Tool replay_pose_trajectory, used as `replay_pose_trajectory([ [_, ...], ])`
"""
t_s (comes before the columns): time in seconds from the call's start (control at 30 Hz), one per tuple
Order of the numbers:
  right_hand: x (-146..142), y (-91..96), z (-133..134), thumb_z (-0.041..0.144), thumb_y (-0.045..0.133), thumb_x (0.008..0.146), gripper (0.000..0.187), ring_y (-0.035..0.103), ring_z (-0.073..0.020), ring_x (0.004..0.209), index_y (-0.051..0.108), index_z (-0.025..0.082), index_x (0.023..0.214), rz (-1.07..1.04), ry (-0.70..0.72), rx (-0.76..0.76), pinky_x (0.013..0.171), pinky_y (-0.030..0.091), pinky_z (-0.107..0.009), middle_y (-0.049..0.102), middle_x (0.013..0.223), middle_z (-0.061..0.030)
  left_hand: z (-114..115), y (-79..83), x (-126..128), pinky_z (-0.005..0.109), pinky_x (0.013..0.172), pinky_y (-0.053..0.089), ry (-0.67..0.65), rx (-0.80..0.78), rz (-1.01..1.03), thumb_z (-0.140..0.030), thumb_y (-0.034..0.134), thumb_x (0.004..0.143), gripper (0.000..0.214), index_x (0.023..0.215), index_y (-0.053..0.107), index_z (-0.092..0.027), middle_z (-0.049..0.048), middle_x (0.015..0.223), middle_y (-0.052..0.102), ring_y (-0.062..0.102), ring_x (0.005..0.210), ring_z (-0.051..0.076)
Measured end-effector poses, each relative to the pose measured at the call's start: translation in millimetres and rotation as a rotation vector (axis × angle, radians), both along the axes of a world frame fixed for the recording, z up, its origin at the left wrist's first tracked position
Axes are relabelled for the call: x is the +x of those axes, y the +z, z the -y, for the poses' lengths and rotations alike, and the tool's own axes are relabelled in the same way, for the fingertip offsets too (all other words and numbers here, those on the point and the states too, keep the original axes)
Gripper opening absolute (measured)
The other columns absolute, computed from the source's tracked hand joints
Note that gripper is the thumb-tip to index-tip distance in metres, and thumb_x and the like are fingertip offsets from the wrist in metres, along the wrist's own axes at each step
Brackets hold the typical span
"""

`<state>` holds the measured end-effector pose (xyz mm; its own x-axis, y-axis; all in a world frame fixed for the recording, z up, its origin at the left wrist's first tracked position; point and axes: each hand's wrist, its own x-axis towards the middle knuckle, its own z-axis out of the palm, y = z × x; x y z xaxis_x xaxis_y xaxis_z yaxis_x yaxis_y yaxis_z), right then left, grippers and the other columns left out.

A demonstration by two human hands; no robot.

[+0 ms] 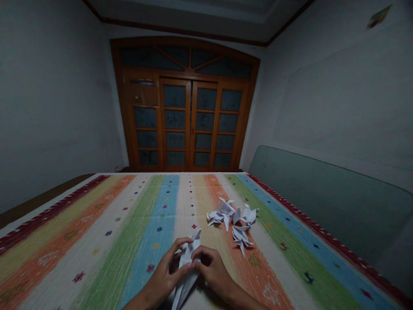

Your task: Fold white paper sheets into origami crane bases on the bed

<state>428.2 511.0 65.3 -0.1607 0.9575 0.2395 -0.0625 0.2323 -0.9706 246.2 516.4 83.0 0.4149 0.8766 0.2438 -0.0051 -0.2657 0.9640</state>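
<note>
Striped woven cloth (97,232) spreads out in a dim room. The left hand (163,277) and right hand (215,272) both pinch a half-folded white paper (184,286) between them. Its long axis points away, tip leaning right. Paper cranes (232,217) lie beyond the right hand.

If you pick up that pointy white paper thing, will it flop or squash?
The folded paper pinched by left hand and right hand looks thin, so probably light and easily squashed. Its creases likely keep it stiff; the long point may bend.

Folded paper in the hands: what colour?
Plain white folded paper, pinched by left hand and right hand; head view.
</note>
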Motion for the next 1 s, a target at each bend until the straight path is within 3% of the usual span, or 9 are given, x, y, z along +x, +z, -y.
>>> replay_pose_trajectory([
  [0.07, -0.9, -0.5, 0.0, 0.034, 0.077, 0.076, 0.018, 0.046, -0.0105, 0.051, 0.066, 0.019, 0.073, -0.031, 0.020, -0.035, 0.049, 0.035, -0.020, 0.056, 0.060, 0.0054, -0.2, -0.5, -1.6, 0.033, 0.092, 0.048, 0.004, 0.031, -0.054, -0.047, 0.071, 0.090, 0.035, 0.118, 0.066, -0.027, 0.0057, 0.115, 0.067, 0.064, 0.102, 0.027],
  [0.2, -2.8, -2.7, -0.6, 0.056, 0.076, 0.079, 0.040, 0.040, -0.0080, 0.038, 0.057, 0.021, 0.075, -0.103, 0.074, -0.096, 0.039, 0.033, -0.019, 0.048, 0.054, 0.0088, 0.1, 0.7, -0.5, 0.027, 0.071, 0.046, 0.027, 0.043, -0.066, -0.054, 0.068, 0.090, 0.032, 0.095, 0.064, -0.023, 0.0002, 0.086, 0.061, 0.058, 0.074, 0.019],
  [0.37, -0.2, -6.1, -2.0, 0.072, 0.072, 0.078, 0.054, 0.040, -0.0076, 0.038, 0.051, 0.022, 0.079, -0.086, 0.129, -0.046, 0.040, 0.035, -0.018, 0.045, 0.053, 0.0095, 1.3, 5.7, 5.3, 0.025, 0.067, 0.045, 0.005, -0.079, 0.043, -0.061, 0.072, 0.084, 0.043, 0.083, 0.049, -0.025, -0.0038, 0.077, 0.054, 0.056, 0.071, 0.018],
  [0.57, 2.1, -10.2, -5.3, 0.068, 0.075, 0.077, 0.053, 0.040, -0.0075, 0.048, 0.047, 0.023, 0.080, -0.133, 0.123, 0.022, 0.044, 0.033, -0.018, 0.044, 0.067, 0.0071, -7.9, 1.3, -0.5, 0.027, 0.066, 0.042, 0.113, 0.008, 0.044, -0.058, 0.075, 0.079, 0.040, 0.076, 0.061, -0.021, -0.0012, 0.074, 0.055, 0.052, 0.072, 0.020],
  [0.73, -0.7, -12.3, -7.3, 0.056, 0.077, 0.078, 0.043, 0.040, -0.0077, 0.048, 0.050, 0.023, 0.086, -0.157, -0.003, 0.027, 0.042, 0.033, -0.017, 0.048, 0.072, 0.0060, -12.2, 1.8, -4.9, 0.030, 0.070, 0.045, 0.222, -0.013, -0.001, -0.049, 0.076, 0.076, 0.029, 0.074, 0.073, -0.020, 0.0019, 0.071, 0.064, 0.056, 0.071, 0.023],
  [0.87, -1.2, -12.5, -8.6, 0.044, 0.082, 0.072, 0.040, 0.049, -0.0121, 0.054, 0.056, 0.024, 0.095, -0.162, -0.096, -0.015, 0.044, 0.040, -0.019, 0.049, 0.071, 0.0057, -10.9, 4.9, -3.6, 0.034, 0.076, 0.050, 0.300, -0.047, -0.020, -0.045, 0.080, 0.069, 0.024, 0.072, 0.078, -0.022, 0.0042, 0.072, 0.071, 0.062, 0.074, 0.027],
  [1.0, -0.3, -13.5, -11.6, 0.039, 0.084, 0.066, 0.044, 0.048, -0.0111, 0.053, 0.061, 0.024, 0.100, -0.173, -0.146, -0.052, 0.043, 0.041, -0.019, 0.046, 0.071, 0.0065, -11.4, -0.6, -0.3, 0.032, 0.070, 0.052, 0.362, -0.060, 0.058, -0.047, 0.084, 0.066, 0.035, 0.089, 0.077, -0.022, 0.0021, 0.075, 0.069, 0.063, 0.071, 0.025],
])
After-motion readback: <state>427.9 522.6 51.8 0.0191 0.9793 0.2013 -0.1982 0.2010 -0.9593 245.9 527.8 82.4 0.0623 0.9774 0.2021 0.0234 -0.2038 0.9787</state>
